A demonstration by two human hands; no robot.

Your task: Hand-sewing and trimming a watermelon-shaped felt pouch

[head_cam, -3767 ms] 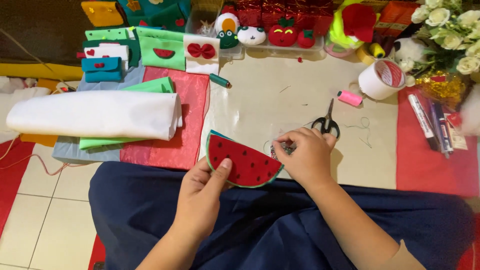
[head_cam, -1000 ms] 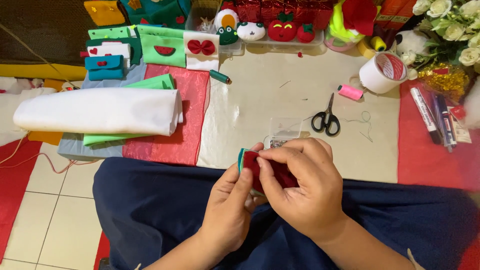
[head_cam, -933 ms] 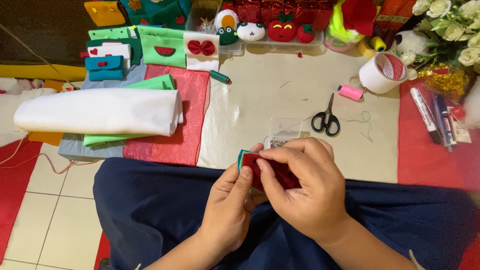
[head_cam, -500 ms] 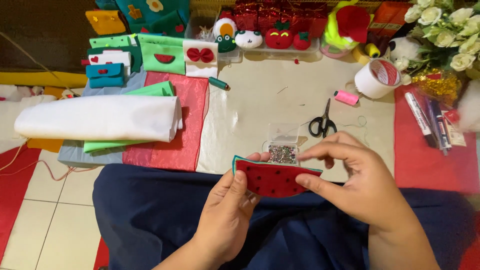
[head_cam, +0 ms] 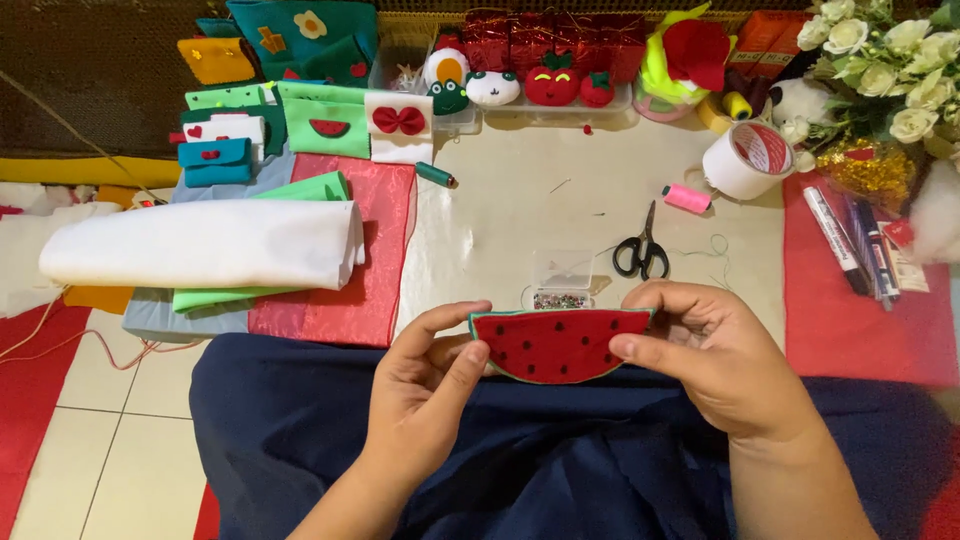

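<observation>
A felt watermelon slice (head_cam: 556, 345), red with black seeds and a green edge, is held flat side up above my dark blue lap. My left hand (head_cam: 425, 385) pinches its left corner between thumb and fingers. My right hand (head_cam: 715, 350) grips its right corner, thumb on the front. Just behind the slice a small clear box of beads (head_cam: 562, 285) lies on the cream cloth (head_cam: 510, 220).
Black scissors (head_cam: 642, 250), a pink thread spool (head_cam: 686, 197), a tape roll (head_cam: 748, 158) and a green spool (head_cam: 436, 175) lie on the cloth. A white felt roll (head_cam: 200, 243) on stacked felt sheets is left. Felt pouches, plush toys and markers (head_cam: 850, 240) line the back and right.
The slice has been turned over and spread out between both hands, from bunched in my fists to held flat with its seeded face toward me.
</observation>
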